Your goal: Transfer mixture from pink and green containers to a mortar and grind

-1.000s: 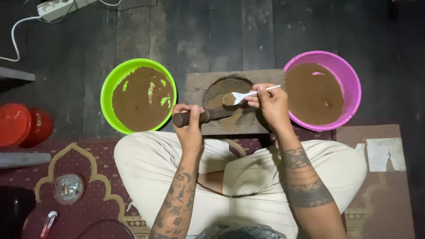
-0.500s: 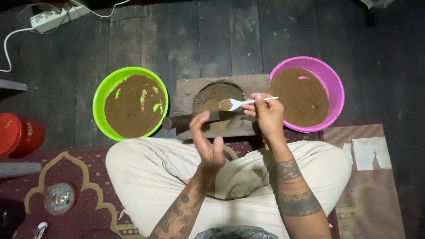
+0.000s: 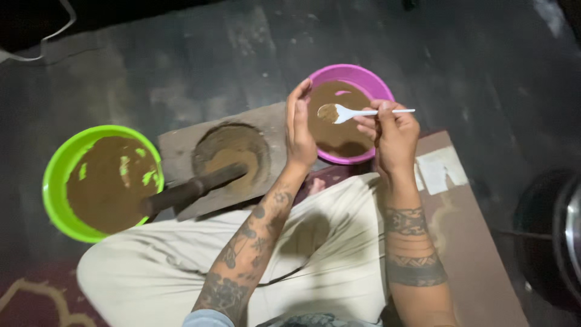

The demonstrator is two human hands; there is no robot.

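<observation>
My right hand (image 3: 393, 136) holds a white plastic spoon (image 3: 351, 112) carrying a bit of brown powder over the purple bowl (image 3: 375, 82) of brown powder. My left hand (image 3: 299, 130) is raised edge-on beside the spoon, fingers apart, holding nothing. On the floor in front of my crossed legs lies a flat grinding stone (image 3: 181, 145) with a round hollow of brown powder. A dark cylindrical pestle (image 3: 193, 189) rests across it, untouched. A green bowl (image 3: 54, 175) with brown powder stands to the left.
A brown mat (image 3: 472, 242) with a pale paper patch lies under my right side. A dark round object with a metal rim (image 3: 554, 242) sits at the right edge. A red patterned rug (image 3: 36, 293) is at the lower left. The floor is dark boards.
My left hand let go of the pestle and rose beside the spoon. The right hand carried the spoon from over the stone to over the purple bowl. The view swung right.
</observation>
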